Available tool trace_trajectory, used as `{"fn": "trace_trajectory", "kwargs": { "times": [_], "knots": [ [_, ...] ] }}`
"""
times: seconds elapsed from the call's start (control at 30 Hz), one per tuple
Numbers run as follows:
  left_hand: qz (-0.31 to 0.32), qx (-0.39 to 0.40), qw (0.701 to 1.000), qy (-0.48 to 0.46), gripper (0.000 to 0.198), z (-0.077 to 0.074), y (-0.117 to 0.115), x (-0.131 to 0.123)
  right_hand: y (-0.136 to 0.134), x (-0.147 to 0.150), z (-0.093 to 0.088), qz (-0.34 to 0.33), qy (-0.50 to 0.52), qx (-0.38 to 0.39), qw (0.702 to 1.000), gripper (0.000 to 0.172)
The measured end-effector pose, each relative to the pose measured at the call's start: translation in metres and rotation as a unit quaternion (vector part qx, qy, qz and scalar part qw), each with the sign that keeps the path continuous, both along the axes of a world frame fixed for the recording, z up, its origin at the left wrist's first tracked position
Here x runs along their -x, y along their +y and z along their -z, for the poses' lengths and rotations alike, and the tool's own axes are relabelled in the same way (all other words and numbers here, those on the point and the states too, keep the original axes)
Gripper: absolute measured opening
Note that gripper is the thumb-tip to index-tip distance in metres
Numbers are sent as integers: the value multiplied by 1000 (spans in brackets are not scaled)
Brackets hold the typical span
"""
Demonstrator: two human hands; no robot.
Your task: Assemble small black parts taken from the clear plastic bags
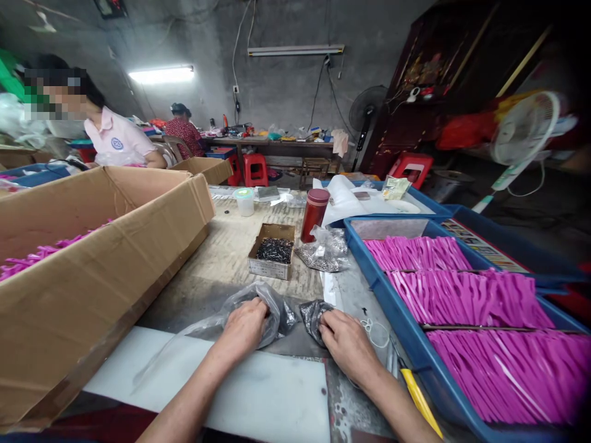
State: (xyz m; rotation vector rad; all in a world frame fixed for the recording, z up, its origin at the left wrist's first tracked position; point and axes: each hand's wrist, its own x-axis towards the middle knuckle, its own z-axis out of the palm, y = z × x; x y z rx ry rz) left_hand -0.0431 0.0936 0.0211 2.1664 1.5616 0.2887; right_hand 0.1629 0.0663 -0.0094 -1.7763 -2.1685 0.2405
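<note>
My left hand (pixel 249 321) is at the mouth of a clear grey plastic bag (pixel 279 298), its fingers curled down inside the bag's opening. The fingertips are hidden, so what they hold does not show. To the right, my right hand (pixel 348 338) has its curled fingers in the mouth of a smaller bag (pixel 313 317) of dark contents, and those fingertips are hidden too. Just beyond the hands stands a small cardboard box (pixel 270 271) of small black metal pieces. A clear bag of small silvery parts (pixel 323 253) lies to its right.
A long cardboard box (pixel 92 289) with pink pieces fills the left side. On the right is a blue tray (pixel 385 295) of pink plastic pieces (pixel 471 298). A red canister (pixel 315 215), a lidded tub (pixel 244 203) and a yellow-handled tool (pixel 421 403) are around. Two people sit beyond.
</note>
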Motion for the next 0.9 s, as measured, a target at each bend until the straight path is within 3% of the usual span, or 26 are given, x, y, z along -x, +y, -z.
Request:
{"fn": "trace_trajectory", "kwargs": {
  "times": [0.3,0.73,0.8,0.9],
  "knots": [
    [34,-20,999,5,18,6,2,-1,-3,1,0,3,54,-20,998,18],
    [-70,-49,987,-135,15,8,-9,7,-8,2,-1,17,115,-35,993,17],
    [-96,-35,974,-204,13,11,-11,8,-9,2,-1,20,123,-33,992,17],
    [-142,25,921,-361,21,10,-15,7,-10,2,0,24,133,-27,990,16]
  ]
}}
